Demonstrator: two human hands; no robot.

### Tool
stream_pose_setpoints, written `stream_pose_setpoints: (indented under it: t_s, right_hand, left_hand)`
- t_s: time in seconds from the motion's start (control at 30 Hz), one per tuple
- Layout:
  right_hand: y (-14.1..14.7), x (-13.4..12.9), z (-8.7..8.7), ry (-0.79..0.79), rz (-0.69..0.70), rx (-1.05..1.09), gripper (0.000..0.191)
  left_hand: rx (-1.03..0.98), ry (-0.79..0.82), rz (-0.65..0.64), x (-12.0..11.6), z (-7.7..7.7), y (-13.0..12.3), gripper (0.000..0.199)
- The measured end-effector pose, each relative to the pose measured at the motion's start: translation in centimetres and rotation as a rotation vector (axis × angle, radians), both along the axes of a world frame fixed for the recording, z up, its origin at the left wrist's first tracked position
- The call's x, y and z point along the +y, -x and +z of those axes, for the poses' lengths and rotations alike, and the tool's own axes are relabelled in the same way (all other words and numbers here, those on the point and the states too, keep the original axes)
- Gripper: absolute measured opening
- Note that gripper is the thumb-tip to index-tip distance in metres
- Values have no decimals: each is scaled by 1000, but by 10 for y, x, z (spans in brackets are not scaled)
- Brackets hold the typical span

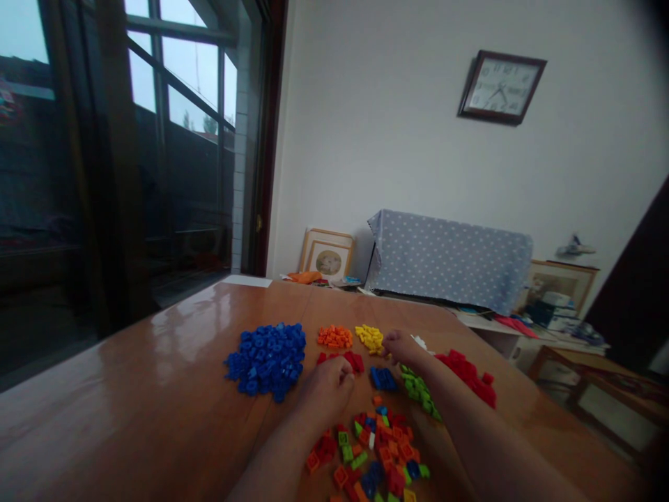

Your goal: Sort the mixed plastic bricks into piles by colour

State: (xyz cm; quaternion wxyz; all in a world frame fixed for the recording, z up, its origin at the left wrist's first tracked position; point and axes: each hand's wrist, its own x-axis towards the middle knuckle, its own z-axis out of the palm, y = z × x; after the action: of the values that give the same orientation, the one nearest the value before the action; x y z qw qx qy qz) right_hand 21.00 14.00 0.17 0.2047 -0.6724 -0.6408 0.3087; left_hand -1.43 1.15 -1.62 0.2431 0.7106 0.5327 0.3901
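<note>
Toy bricks lie in heaps by colour on the wooden table point(172, 369). My left hand point(330, 382) is closed, its fingers curled beside the red bricks point(355, 360); whatever it may hold is hidden. Farther right, my right hand point(400, 346) reaches to the edge of the yellow pile point(368, 337), fingers pinched together, contents too small to make out. Between the hands sit some blue bricks point(383, 378). Green bricks point(418, 392) lie under and beside my right forearm. Nearer me spreads a mixed heap point(389, 446) of red, orange, green and blue bricks.
A large blue pile point(267, 359) lies left of my left hand, and an orange pile point(335, 337) is behind it. Large red bricks point(467, 375) and a small white pile point(419, 342) are at the right. A cloth-covered object point(449, 258) stands beyond the table.
</note>
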Motion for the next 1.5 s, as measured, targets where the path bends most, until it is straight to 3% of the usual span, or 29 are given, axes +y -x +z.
stream_pose_setpoints:
  t_s: [0.17,0.3,0.43,0.6,0.97,1.1,1.23,1.37,1.5]
  right_hand:
    - [-5,-19,5,-76,57,65,10]
    - [-16,-55,10,-74,121,98,5]
    - [-35,-105,16,5,194,126,13]
    - [-61,-154,21,186,455,179,18]
    - [-76,-200,17,243,607,-61,20]
    - [-73,-204,12,202,595,-139,11]
    - [-68,-189,12,70,510,-9,5]
    - [-53,-155,20,-46,339,112,11]
    - [-33,-105,27,-223,246,-98,7]
  left_hand:
    - [6,0,1,-1,1,-1,12]
    - [10,-15,-4,-1,2,-1,12]
    - [31,-33,-32,-2,5,0,13]
    - [51,-34,-52,1,2,0,16]
    - [42,-37,-28,9,-9,0,18]
    - [48,-25,-18,7,-8,0,19]
    - [56,-37,-39,5,-4,1,17]
    - [51,-43,-26,5,-4,1,15]
    - [26,-35,-6,8,-10,2,14]
